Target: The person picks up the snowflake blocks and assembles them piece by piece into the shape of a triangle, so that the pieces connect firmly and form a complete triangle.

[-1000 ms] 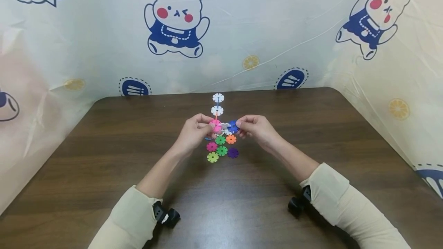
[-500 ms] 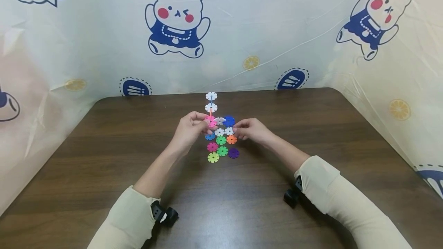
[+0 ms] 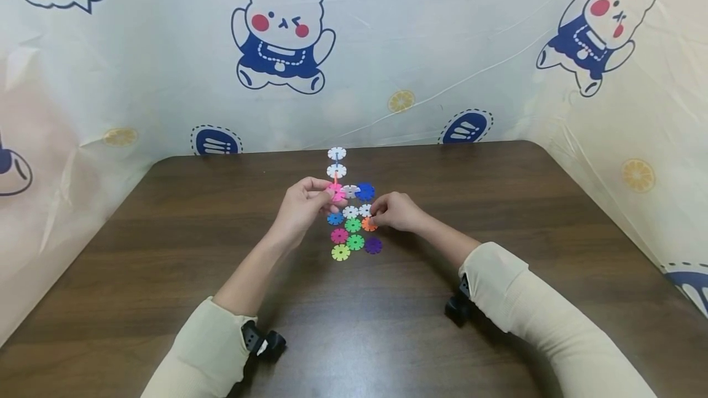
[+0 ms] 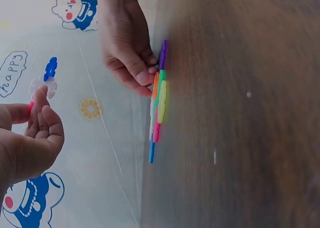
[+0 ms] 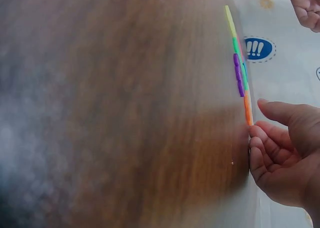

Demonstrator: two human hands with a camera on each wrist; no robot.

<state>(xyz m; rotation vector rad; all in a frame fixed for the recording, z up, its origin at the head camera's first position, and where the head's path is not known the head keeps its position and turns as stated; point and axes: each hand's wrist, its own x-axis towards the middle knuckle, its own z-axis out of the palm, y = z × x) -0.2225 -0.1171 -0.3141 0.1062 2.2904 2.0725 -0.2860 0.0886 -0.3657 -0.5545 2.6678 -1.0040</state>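
Reaching for the orange disc (image 3: pixel 367 225), flat on the counter (image 3: pixel 453 192), looks the step in hand. Right hand (image 3: pixel 399 211) at its edge, thumb parted from fingers. Left hand (image 3: pixel 302 207) pinches the raised pink disc (image 3: pixel 338 192). Lifting orange would call for a pinch.

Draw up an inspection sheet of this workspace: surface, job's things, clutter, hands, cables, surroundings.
Surface: dark wood-grain table.
Job's things: nine loose notched discs lie close together on the table; a linked disc chain is held above the table.
Clutter: nothing seen.
Left hand: pinches the chain's pink disc.
Right hand: fingers at the loose orange disc; contact unclear.
Cables: nothing seen.
Surroundings: pale sheet printed with bears and citrus slices, behind and beside the table.
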